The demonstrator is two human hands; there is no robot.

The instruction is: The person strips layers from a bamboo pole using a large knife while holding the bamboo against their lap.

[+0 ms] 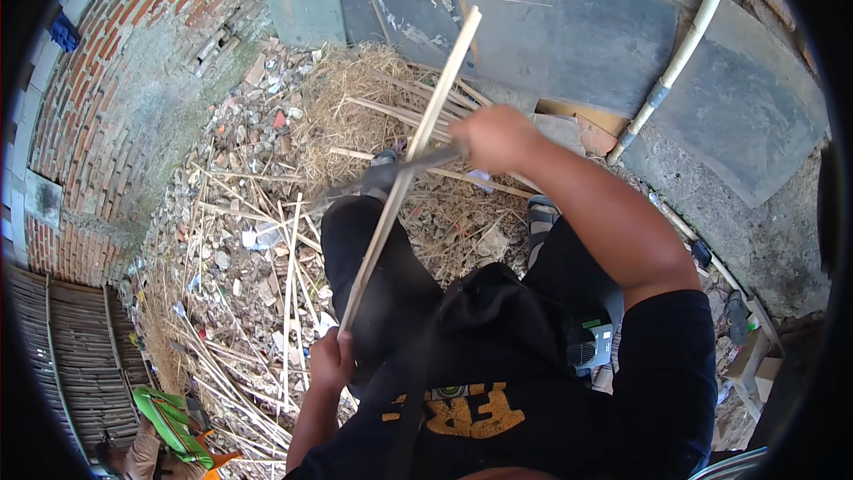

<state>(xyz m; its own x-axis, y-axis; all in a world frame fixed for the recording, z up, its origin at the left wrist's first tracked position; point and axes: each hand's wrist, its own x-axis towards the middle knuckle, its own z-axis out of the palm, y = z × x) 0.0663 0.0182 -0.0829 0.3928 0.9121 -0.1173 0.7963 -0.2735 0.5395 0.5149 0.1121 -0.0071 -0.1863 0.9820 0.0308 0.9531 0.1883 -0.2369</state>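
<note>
A long pale bamboo strip [433, 113] slants up and away from my lap, past my left knee. My left hand [330, 359] is closed round its near end. My right hand [499, 139] is closed on the handle of a long-bladed knife, seemingly a machete [354, 188]. Its dark blade, blurred by motion, reaches left across the strip above my left knee. Whether the edge touches the strip I cannot tell. The handle is mostly hidden in my right fist.
Cut strips [291, 293] and shavings [355, 93] litter the rubble ground. A brick wall [115, 107] stands left, grey panels [569, 27] ahead. A pale pipe [680, 58] leans at right. Another person [169, 431] is at lower left. A small grey device [593, 347] lies by my right thigh.
</note>
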